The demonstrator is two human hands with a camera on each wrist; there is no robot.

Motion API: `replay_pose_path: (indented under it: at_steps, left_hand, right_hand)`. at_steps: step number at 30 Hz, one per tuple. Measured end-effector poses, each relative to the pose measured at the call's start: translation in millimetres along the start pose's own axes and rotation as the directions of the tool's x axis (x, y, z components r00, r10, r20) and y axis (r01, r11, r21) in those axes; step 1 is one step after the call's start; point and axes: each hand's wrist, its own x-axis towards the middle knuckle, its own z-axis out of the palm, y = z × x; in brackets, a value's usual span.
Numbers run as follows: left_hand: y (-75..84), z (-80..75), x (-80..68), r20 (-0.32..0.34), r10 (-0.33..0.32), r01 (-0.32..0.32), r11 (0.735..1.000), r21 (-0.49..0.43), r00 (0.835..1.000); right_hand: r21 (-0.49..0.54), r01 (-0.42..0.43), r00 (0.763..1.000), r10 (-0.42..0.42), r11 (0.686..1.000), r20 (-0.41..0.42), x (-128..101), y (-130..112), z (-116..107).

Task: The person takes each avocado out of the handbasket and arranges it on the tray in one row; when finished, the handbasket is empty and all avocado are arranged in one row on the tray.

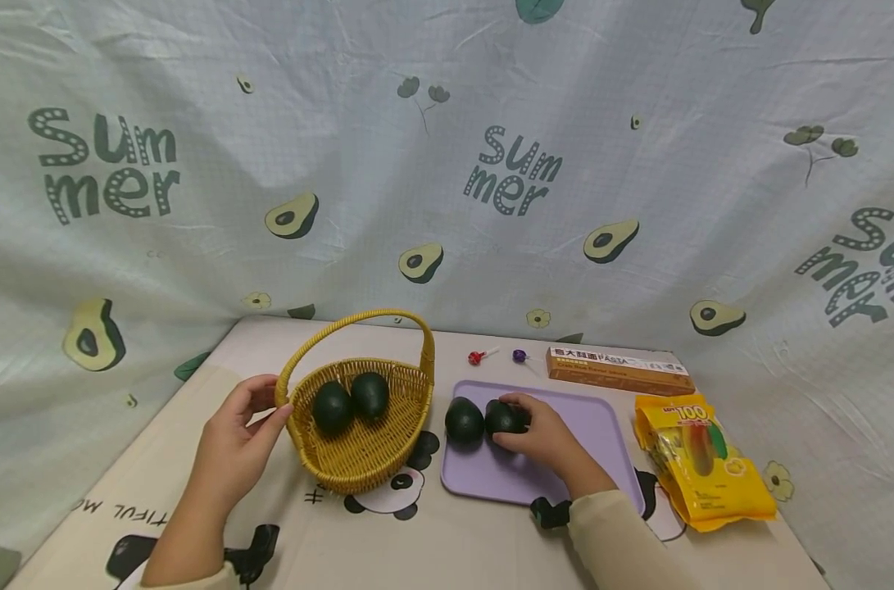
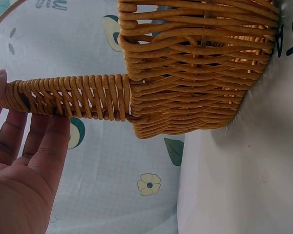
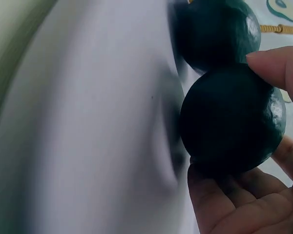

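Four dark green avocados on show, and they split evenly: two sit side by side inside the woven yellow basket [image 1: 358, 426], two lie on the lilac tray [image 1: 601, 426] just to its right. The right hand [image 1: 538, 438] curls its fingers round the right-hand tray avocado [image 1: 504, 418], thumb on top and fingers beneath in the wrist view, while its neighbour, the left tray avocado [image 1: 465, 420], sits touching or nearly touching it; the blur makes that hard to call. Over on the other side, the left hand [image 1: 236, 447] rests its thumb and fingers against the base of the basket handle [image 2: 71, 97], fingers fairly straight rather than wrapped. Behind the tray lie two lollipops, one red [image 1: 478, 357] and one purple [image 1: 519, 356], plus one long orange pasta box [image 1: 618, 370]. One yellow snack bag [image 1: 701, 459] lies on the surface right of the tray.
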Motion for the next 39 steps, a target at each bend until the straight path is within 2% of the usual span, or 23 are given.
replay_pose_path:
  at_steps: [14,19,23,27,35,39]
  left_hand:
    - [-1.3,-0.9,-1.6,0.009,-0.018,0.018,1.000,0.011,1.000]
    - [-1.5,-1.6,-2.9,0.002,-0.019,0.019,1.000,0.005,1.000]
    - [0.8,-0.6,-2.5,0.000,-0.007,0.007,1.000,-0.017,1.000]
    - [4.1,0.8,-2.4,0.000,0.005,-0.005,0.999,-0.033,1.000]
    - [2.4,1.1,-2.5,-0.009,0.009,-0.009,1.000,-0.028,1.000]
    - [1.4,1.5,-3.5,-0.010,0.003,-0.004,0.999,-0.034,1.000]
  right_hand:
    - [0.021,0.033,0.999,-0.034,0.999,0.037,0,-6,-7]
    - [0.000,0.100,0.995,-0.100,0.995,0.017,2,-15,-8]
    - [-0.008,0.164,0.986,-0.164,0.987,-0.012,4,-29,-6]
    - [-0.010,0.219,0.976,-0.219,0.976,-0.004,5,-51,-4]
    - [-0.008,0.279,0.956,-0.277,0.960,0.096,15,-93,6]
    - [-0.014,0.328,0.931,-0.321,0.945,0.174,23,-110,15]
